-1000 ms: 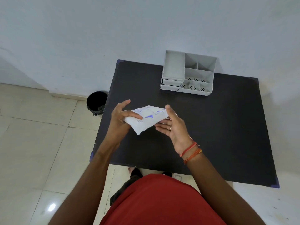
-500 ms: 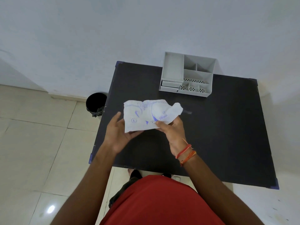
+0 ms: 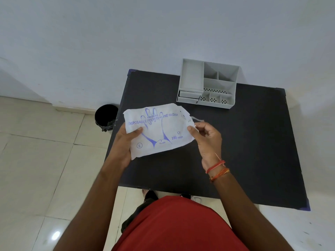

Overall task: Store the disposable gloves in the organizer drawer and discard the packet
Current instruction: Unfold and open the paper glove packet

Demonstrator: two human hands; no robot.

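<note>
Black table top carries a grey plastic organizer at its far edge, against the white wall. Organizer: open compartments on top, perforated floors in the front cells, two shallow drawers at front left, both pushed in. Black bin stands on the tiled floor just beside the table's left edge. Nothing lies between your hands and the organizer.

Your left hand grasps the packet at its lower left corner, thumb over the printed face, fingers behind it. Your right hand pinches the packet's right edge between thumb and fingertips, the other fingers loosely curled. The packet is held flat above the table, near the table's left half, print towards you. Its top right corner looks torn, with a thin strip hanging off to the right. Red and orange threads circle your right wrist.

Print on the packet, blue on white: "EMBOSSED", "DISPOSABLE POLYETHYLENE GLOVES", a hand outline, "L" in a circle, "CE", "100 PIECES". Small text at the outline's base is too small to read.
</note>
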